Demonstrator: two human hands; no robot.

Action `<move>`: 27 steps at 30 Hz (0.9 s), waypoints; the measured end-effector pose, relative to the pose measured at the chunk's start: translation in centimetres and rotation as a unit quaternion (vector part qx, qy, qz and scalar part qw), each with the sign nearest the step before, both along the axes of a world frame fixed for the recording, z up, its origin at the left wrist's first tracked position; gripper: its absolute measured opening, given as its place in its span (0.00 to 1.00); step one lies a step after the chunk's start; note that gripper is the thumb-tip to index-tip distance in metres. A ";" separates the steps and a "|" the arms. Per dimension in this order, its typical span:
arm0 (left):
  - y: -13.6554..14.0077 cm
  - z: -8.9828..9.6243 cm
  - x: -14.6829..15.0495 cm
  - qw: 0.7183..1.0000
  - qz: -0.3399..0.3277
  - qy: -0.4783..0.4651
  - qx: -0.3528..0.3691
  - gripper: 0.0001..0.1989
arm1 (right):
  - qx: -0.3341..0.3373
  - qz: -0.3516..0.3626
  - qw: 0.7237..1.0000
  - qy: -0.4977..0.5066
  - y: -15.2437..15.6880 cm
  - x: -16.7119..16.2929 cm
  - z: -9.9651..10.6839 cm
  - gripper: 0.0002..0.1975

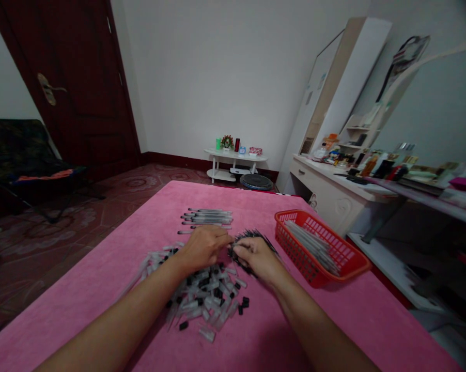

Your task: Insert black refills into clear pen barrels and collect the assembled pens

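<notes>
My left hand (206, 246) reaches over the pink cloth with its fingers drawn together, their tips close to my right hand. My right hand (258, 257) is curled in a pinch at the near side of a bundle of thin, black-tipped pen refills (269, 243). Whatever small thing either hand grips is hidden by the fingers. Beneath and in front of my left hand spreads a heap of clear pen caps (213, 297), mixed with small black pieces (245, 301). Beyond that hand lies a loose row of clear pens (210, 216), their dark ends pointing left.
On the right of the pink-covered table (167, 199) stands a red plastic basket (349, 268) holding a bundle of pale, slender tubes (314, 245). Farther off are a white side table (235, 155), a crowded dresser (326, 178) and a folding chair (27, 155).
</notes>
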State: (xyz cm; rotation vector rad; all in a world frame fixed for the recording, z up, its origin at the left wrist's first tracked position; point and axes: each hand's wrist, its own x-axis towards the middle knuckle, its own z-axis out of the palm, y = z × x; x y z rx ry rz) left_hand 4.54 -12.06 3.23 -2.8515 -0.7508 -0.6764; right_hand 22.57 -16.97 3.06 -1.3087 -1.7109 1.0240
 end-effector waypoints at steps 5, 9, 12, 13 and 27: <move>0.1 -0.1 0.1 0.993 0.053 -0.021 -0.103 0.08 | 0.174 -0.075 0.933 -0.305 -0.7 -0.4 1.0 0.10; 0.9 -0.1 0.1 0.964 0.048 -0.043 -0.258 0.16 | 0.201 -0.055 0.881 -0.426 -1.5 -0.7 2.4 0.09; 1.2 0.2 0.0 0.940 0.017 -0.050 -0.338 0.19 | 0.224 -0.035 0.878 -0.421 -1.6 -0.7 2.4 0.08; 1.2 0.4 0.0 0.945 0.021 -0.053 -0.323 0.19 | 0.224 -0.048 0.884 -0.408 -1.4 -0.7 2.1 0.08; 1.5 0.1 -0.8 0.961 0.093 -0.088 -0.243 0.15 | 0.204 -0.062 0.889 -0.406 -0.8 0.7 2.1 0.08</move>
